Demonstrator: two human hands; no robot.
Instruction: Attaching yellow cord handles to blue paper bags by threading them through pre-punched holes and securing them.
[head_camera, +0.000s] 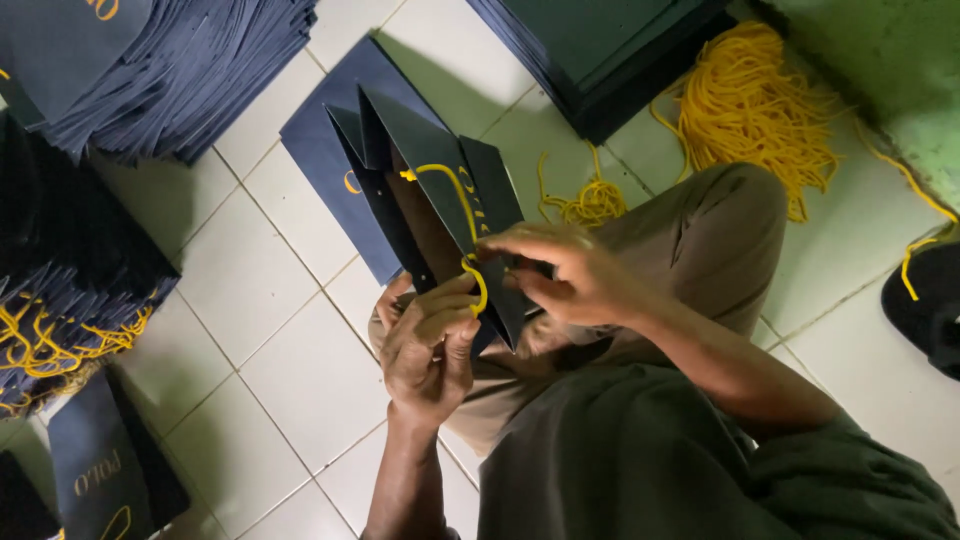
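A dark navy paper bag (420, 165) is held partly open over my lap, its mouth towards me. A yellow cord (455, 190) loops across the bag's upper edge as a handle. My left hand (430, 345) grips the bag's near edge from below, thumb against the cord's lower end. My right hand (565, 270) pinches the bag's rim and the cord from the right side. My bent knee in tan trousers (700, 235) lies under the bag.
Stacks of flat navy bags (170, 70) lie at the top left and another stack (600, 50) at the top centre. A heap of yellow cords (750, 110) sits top right. Finished bags with yellow handles (70, 330) pile at left. The floor is white tile (290, 370).
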